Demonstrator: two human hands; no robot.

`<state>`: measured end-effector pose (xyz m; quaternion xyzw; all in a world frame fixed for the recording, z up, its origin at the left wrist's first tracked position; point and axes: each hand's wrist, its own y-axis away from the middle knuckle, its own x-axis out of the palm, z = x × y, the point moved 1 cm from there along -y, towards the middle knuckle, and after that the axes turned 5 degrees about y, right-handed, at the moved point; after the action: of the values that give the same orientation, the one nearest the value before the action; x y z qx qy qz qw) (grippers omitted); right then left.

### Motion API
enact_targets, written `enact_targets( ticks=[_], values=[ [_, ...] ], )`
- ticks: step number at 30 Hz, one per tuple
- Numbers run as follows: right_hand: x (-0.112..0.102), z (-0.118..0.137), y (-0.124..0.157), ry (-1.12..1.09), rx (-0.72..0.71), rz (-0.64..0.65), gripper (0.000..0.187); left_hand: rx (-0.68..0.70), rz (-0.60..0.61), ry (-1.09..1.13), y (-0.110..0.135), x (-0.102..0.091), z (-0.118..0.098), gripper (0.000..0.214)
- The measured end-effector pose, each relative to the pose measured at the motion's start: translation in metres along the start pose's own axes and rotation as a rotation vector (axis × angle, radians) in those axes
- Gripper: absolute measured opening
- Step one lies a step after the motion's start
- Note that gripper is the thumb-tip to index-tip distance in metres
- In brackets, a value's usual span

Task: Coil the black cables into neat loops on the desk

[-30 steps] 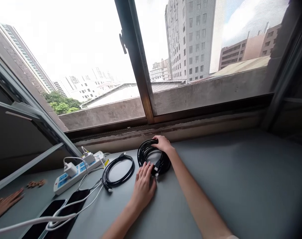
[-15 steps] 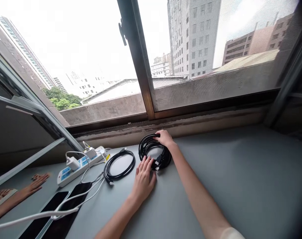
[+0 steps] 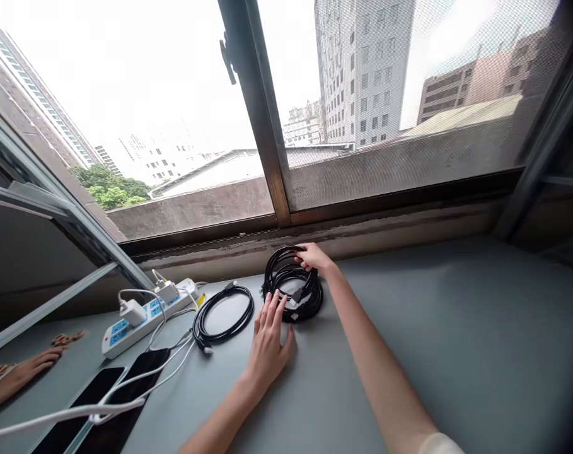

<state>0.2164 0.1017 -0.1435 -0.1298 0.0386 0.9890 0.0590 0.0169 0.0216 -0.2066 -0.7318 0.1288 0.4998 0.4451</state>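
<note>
A thick stack of coiled black cables with grey-and-black plugs lies on the grey tabletop below the window. My right hand is closed on the upper coil at the far side and holds that edge up, tilted above the coils beneath. My left hand rests on the near left rim of the stack, fingers stretched out and touching it. To the left, apart from my hands, lies a separate single coil of black cable with its plug ends showing.
A white power strip with white chargers stands at the left. White cords run over two dark phones or tablets. Another person's hand rests at the far left. A window frame and sill bound the table's back.
My right hand has lifted the far edge of the upper coil, opening a gap above the lower coils. My left hand stays nearly in place. The other person's hand has moved left.
</note>
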Motion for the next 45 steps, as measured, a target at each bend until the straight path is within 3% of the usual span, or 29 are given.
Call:
enact_targets(
  ticks=[5, 9, 14, 16, 25, 31, 37, 41, 45],
  values=[
    [-0.01, 0.002, 0.004, -0.135, 0.014, 0.105, 0.019, -0.025, -0.107, 0.022, -0.002, -0.006, -0.004, 0.053],
    [-0.015, -0.011, 0.0, -0.111, 0.045, 0.151, 0.01, -0.018, -0.14, 0.016, -0.002, -0.007, -0.004, 0.052],
    [-0.007, -0.034, -0.008, 0.068, 0.117, 0.091, 0.014, 0.047, 0.114, 0.048, -0.001, 0.003, 0.001, 0.049],
    [-0.005, -0.038, -0.01, 0.141, 0.1, 0.084, 0.014, 0.024, 0.159, 0.057, -0.001, 0.004, 0.002, 0.048],
    [-0.005, -0.018, -0.012, 0.467, -0.173, -0.138, 0.011, -0.049, 0.131, 0.104, -0.001, 0.003, 0.002, 0.046],
    [0.013, -0.02, -0.012, 0.557, -0.204, -0.224, 0.012, -0.032, 0.128, 0.113, 0.0, 0.003, 0.002, 0.046],
    [0.024, -0.015, -0.008, 0.462, -0.253, -0.226, 0.019, -0.023, 0.112, 0.085, 0.001, 0.005, 0.004, 0.046],
    [0.023, 0.002, -0.003, 0.29, -0.332, -0.099, 0.01, -0.027, 0.113, 0.056, 0.001, 0.006, 0.004, 0.047],
    [0.02, 0.008, 0.001, 0.091, -0.278, 0.043, 0.019, 0.004, 0.09, 0.012, 0.001, 0.006, 0.004, 0.048]
  ],
)
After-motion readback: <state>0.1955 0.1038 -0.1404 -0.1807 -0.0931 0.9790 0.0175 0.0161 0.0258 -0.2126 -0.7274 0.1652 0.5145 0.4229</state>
